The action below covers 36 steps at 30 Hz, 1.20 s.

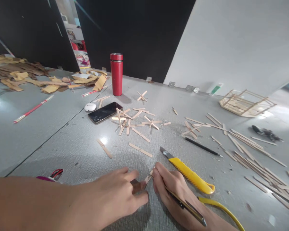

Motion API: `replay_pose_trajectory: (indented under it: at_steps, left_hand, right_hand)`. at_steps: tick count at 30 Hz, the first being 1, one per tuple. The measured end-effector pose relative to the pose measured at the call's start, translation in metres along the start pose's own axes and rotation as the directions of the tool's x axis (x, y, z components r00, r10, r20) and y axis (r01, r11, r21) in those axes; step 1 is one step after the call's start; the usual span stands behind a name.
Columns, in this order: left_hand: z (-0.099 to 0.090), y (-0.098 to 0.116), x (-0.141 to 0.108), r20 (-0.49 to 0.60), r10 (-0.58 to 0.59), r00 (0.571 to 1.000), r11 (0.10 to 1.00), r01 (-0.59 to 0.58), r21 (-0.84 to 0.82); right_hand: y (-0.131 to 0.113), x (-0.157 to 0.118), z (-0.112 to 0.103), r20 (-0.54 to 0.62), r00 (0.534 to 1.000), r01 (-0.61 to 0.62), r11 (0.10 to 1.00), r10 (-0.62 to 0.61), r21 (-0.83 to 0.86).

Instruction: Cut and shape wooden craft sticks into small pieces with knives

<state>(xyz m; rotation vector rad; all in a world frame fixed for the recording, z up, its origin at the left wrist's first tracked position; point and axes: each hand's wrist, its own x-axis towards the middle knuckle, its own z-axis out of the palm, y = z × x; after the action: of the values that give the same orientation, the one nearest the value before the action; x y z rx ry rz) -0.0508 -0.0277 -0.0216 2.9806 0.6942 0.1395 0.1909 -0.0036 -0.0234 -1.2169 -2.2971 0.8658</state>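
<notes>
Low in the middle of the view, my left hand [118, 192] has its thumb and fingertips at the near end of a small wooden craft stick [148, 177], steadying it on the grey table. My right hand [172, 189] is closed around a slim gold and dark pen [186, 205], whose clip end points back toward me. The pen's tip is hidden by my fingers, which are at the far end of the stick. Just right of my right hand lies a yellow utility knife [190, 173] with its blade out. Two loose craft sticks [140, 149] [104, 148] lie beyond my hands.
A craft-stick pile [127, 120] lies by a black phone [105, 112], white earbud case [90, 107] and red flask [117, 75]. A black pencil [202, 146], wooden strips [250, 144], a stick frame [247, 104] and a yellow strap [223, 207] are at right; torn cardboard [50, 85] is far left.
</notes>
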Motion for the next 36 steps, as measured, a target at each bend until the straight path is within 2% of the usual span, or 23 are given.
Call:
replay_pose_trajectory:
  at_steps: [3, 8, 13, 24, 29, 32, 36]
  left_hand:
    - [0.006, 0.003, 0.003, -0.022, -0.017, 1.0, 0.998, 0.018, 0.066]
    - [0.019, 0.01, 0.006, -0.144, -0.068, 0.987, 0.985, 0.09, 0.146]
    - [0.02, 0.012, 0.004, -0.135, -0.052, 0.989, 0.982, 0.075, 0.173]
    - [0.024, 0.008, 0.005, -0.148, -0.052, 0.988, 0.985, 0.075, 0.153]
    - [0.023, 0.009, 0.005, -0.146, -0.052, 0.988, 0.985, 0.075, 0.152]
    - [0.021, 0.009, 0.004, -0.117, -0.043, 0.992, 0.986, 0.06, 0.153]
    - [0.025, 0.007, 0.002, -0.12, -0.049, 0.992, 0.993, 0.061, 0.1]
  right_hand:
    - [0.0, 0.004, 0.001, 0.022, 0.998, -0.067, 0.996, 0.066, 0.064]
    - [0.001, 0.008, 0.001, 0.088, 0.99, -0.119, 0.988, 0.111, 0.101]
    - [-0.001, 0.01, -0.003, 0.141, 0.982, -0.147, 0.981, 0.129, 0.13]
    - [-0.002, 0.01, -0.002, 0.119, 0.989, -0.098, 0.994, 0.092, 0.049]
    - [0.003, 0.008, 0.003, 0.078, 0.996, -0.039, 0.999, 0.041, -0.023]
    - [0.005, 0.005, 0.004, 0.062, 0.996, 0.065, 0.991, -0.058, -0.113]
    - [0.006, 0.003, 0.004, 0.079, 0.974, 0.225, 0.951, -0.213, -0.211]
